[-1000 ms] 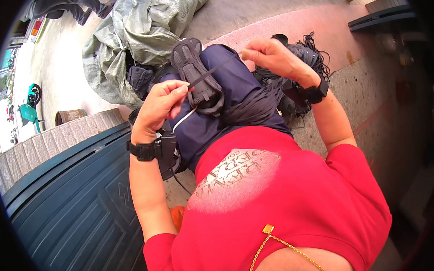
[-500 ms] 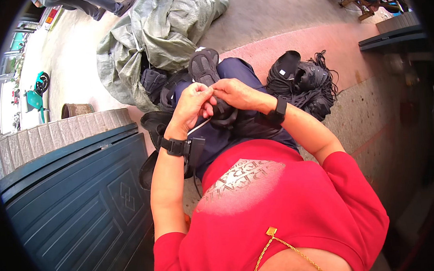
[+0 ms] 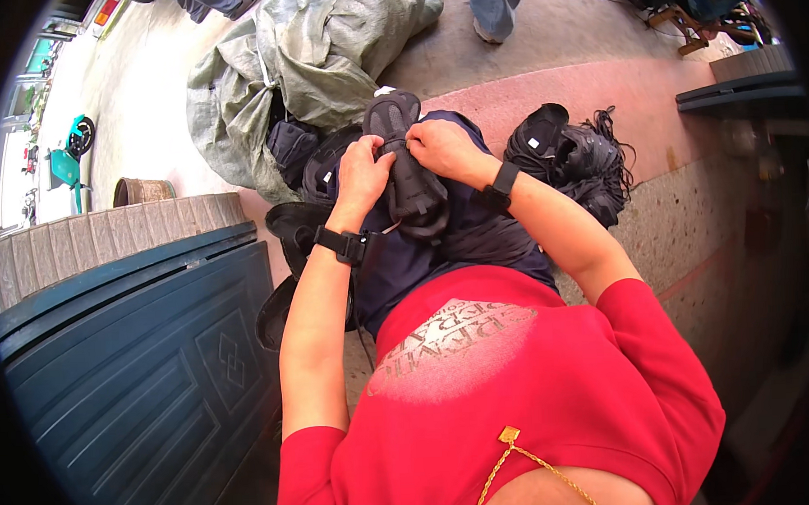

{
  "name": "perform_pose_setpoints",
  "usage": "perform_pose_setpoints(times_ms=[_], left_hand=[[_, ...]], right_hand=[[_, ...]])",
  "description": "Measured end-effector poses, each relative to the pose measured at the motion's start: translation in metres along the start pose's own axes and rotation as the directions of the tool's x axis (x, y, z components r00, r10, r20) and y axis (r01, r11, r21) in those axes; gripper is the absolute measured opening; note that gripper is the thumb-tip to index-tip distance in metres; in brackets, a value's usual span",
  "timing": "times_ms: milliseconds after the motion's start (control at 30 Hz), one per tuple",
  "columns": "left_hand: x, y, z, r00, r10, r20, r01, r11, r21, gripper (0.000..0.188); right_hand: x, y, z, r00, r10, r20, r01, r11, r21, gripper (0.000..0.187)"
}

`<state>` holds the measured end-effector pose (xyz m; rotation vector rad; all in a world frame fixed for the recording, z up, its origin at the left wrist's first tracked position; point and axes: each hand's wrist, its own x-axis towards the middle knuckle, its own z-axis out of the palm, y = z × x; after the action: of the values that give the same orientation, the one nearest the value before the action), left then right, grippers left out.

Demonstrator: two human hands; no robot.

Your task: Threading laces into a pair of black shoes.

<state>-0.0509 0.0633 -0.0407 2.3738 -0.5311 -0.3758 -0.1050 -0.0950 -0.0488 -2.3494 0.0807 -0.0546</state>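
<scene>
A black shoe rests on my lap between my thighs, its toe end pointing away from me. My left hand is closed at the shoe's left edge, thumb and finger pinching near its upper part. On the opposite edge, my right hand pinches with bent fingers; whether it has a lace or the shoe's upper between the fingertips is too small to tell. A thin pale stick shows just below my left hand, mostly hidden. Both wrists wear black straps.
More black shoes lie at the mouth of a large grey-green woven sack ahead. A heap of black shoes with loose laces sits to my right. A blue panelled gate stands at left. Another person's leg is at the top.
My hands were together over the shoe with fingertips touching; they have parted to its two sides, showing more of the shoe. A passer-by's leg has come in at the top.
</scene>
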Motion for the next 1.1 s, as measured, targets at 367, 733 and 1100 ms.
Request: perform_pose_setpoints(times_ms=[367,733,1100], left_hand=[[0.005,0.0,-0.002,1.0,-0.03,0.005,0.03,1.0,0.0,0.032],[0.002,0.0,-0.004,0.997,-0.067,0.036,0.071,0.989,-0.132,0.032],[0.004,0.004,-0.006,0.999,-0.004,0.034,0.005,1.0,-0.026,0.033]], right_hand=[[0.03,0.013,0.004,0.932,0.162,0.323,-0.251,0.933,0.257,0.017],[0.011,0.006,0.001,0.972,0.188,0.139,-0.209,0.964,0.165,0.022],[0.025,0.011,0.014,0.987,0.033,0.154,-0.049,0.993,0.104,0.017]])
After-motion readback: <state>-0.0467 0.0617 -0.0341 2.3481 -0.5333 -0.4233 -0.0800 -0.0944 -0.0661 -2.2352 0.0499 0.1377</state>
